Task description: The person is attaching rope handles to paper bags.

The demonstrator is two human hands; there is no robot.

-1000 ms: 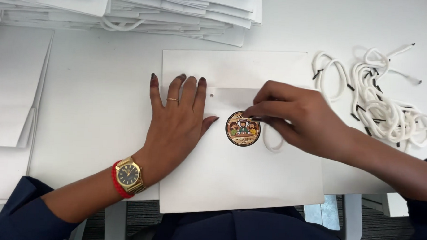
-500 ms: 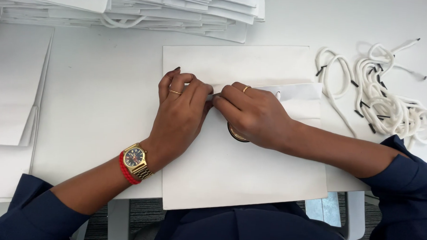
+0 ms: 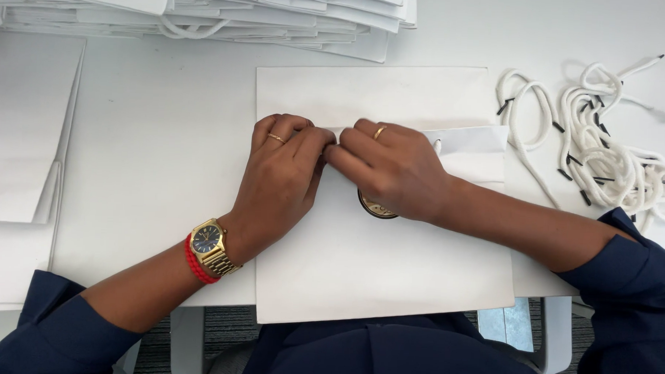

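Both hands meet on a flat white paper bag (image 3: 373, 277) that lies on the table (image 3: 164, 152) straight in front of the person. Left hand (image 3: 281, 179), with a gold watch (image 3: 211, 248) and a red band (image 3: 192, 259) at the wrist, is curled, its fingertips pinching a folded strip of paper (image 3: 470, 144) that runs across the upper part of the bag. Right hand (image 3: 392, 167) is curled too, its fingertips touching the left ones at the same fold, and its palm covers most of a round gold sticker (image 3: 373, 207) on the bag's face.

Judging by how things lie, the sticker is already on and the fold is being pressed or opened; no cord shows threaded through this bag, so the handle seems left to do, though the hands hide the spot.

Further right, well apart from the hands, a loose heap of white cords with black tips (image 3: 606, 160) rests on the table. At the left edge lie more flat white bags (image 3: 18, 124). Along the far side sits a stack of finished bags (image 3: 228, 10), a loop of cord peeping out between them.
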